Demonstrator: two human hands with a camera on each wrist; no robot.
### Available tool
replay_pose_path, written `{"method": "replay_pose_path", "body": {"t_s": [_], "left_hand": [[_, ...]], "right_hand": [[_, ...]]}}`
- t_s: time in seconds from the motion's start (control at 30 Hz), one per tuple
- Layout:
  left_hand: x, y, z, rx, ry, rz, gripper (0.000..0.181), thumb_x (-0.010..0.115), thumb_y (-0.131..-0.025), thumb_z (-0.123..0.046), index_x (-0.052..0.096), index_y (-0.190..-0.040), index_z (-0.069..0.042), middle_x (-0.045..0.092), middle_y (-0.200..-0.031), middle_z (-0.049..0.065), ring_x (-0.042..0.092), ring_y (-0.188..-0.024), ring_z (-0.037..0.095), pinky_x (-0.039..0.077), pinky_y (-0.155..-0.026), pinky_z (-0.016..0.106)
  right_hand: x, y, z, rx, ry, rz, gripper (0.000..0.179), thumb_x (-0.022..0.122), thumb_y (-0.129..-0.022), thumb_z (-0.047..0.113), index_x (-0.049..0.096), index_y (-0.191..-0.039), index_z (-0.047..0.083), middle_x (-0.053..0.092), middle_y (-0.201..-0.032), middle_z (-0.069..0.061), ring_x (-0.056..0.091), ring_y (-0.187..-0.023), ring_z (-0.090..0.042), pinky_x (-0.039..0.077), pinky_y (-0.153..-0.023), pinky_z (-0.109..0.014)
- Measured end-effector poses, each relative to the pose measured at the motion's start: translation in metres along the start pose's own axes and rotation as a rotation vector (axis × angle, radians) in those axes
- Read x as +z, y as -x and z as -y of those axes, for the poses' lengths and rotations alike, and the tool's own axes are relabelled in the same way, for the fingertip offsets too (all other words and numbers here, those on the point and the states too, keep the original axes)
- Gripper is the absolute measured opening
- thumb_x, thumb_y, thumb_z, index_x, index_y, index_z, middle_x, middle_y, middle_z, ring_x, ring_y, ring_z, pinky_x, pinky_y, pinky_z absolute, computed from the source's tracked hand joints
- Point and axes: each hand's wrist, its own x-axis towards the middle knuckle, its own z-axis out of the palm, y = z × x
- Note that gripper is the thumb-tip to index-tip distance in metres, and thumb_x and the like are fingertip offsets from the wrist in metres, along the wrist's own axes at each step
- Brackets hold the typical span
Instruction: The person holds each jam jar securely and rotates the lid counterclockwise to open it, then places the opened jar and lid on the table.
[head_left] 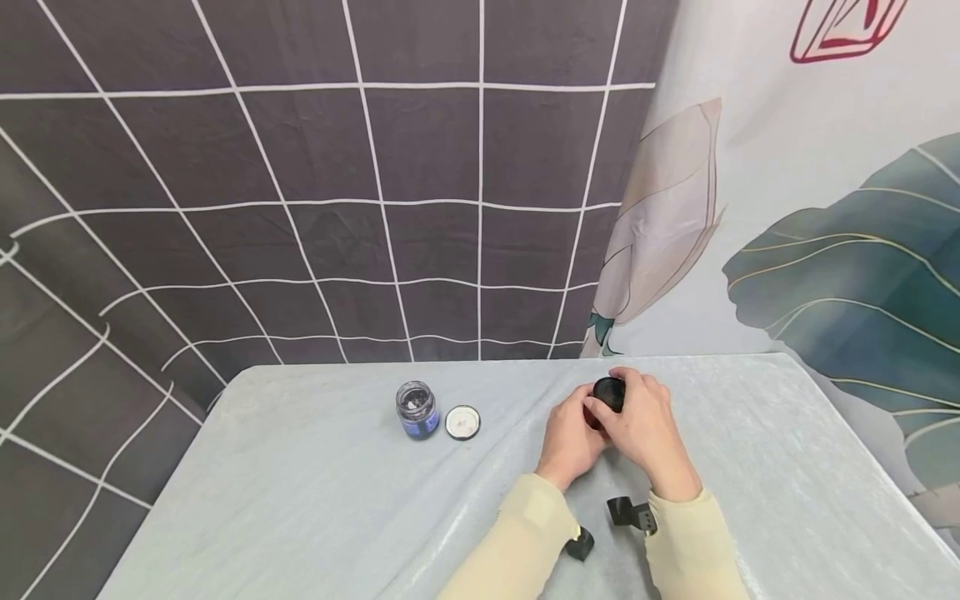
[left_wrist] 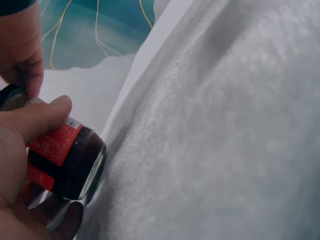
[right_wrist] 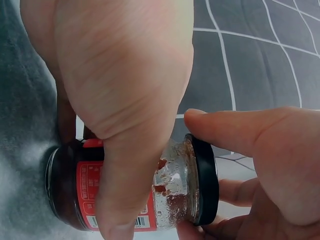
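Observation:
My left hand (head_left: pixel 572 437) grips the body of a glass jar (left_wrist: pixel 80 160) with a red label and dark contents. In the right wrist view, reddish residue clings to the clear glass near its neck. A black lid (right_wrist: pixel 206 180) sits at the jar's mouth, and my right hand (head_left: pixel 648 421) holds it round the rim with thumb and fingers. The head view shows the lid's black top (head_left: pixel 610 390) between both hands, most of the jar being hidden by them. In the left wrist view the jar's base is close by the table covering.
An open glass jar (head_left: pixel 417 412) with a blue label stands to the left on the pale-covered table (head_left: pixel 300 483). Beside it lies a lid (head_left: pixel 462 422), white inside facing up. A dark checked curtain (head_left: pixel 420 150) and a leaf-patterned one (head_left: pixel 840 275) hang behind the table.

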Motion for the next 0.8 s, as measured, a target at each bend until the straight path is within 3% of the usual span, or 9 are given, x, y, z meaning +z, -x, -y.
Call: {"method": "replay_pose_path", "body": {"t_s": [0.43,0.8], "left_hand": [[-0.014,0.001,0.004,0.112,-0.022,-0.067,0.054,0.082,-0.076,-0.012,0.065,-0.127,-0.013,0.071,-0.116,0.0,0.065,-0.106,0.013,0.05,-0.094,0.025],[-0.026,0.006,0.002,0.124,-0.05,-0.12,0.056,0.081,-0.076,-0.013,0.064,-0.13,-0.012,0.068,-0.125,0.002,0.061,-0.113,0.02,0.047,-0.1,0.031]], "right_hand": [[0.004,0.001,0.007,-0.023,-0.036,-0.024,0.057,0.068,-0.094,0.025,0.05,-0.135,-0.01,0.051,-0.126,-0.038,0.04,-0.117,-0.053,0.037,-0.094,-0.059],[0.012,0.0,0.012,-0.108,-0.054,-0.117,0.055,0.067,-0.095,0.026,0.054,-0.131,-0.013,0.056,-0.126,-0.037,0.044,-0.117,-0.052,0.035,-0.1,-0.058]]}}
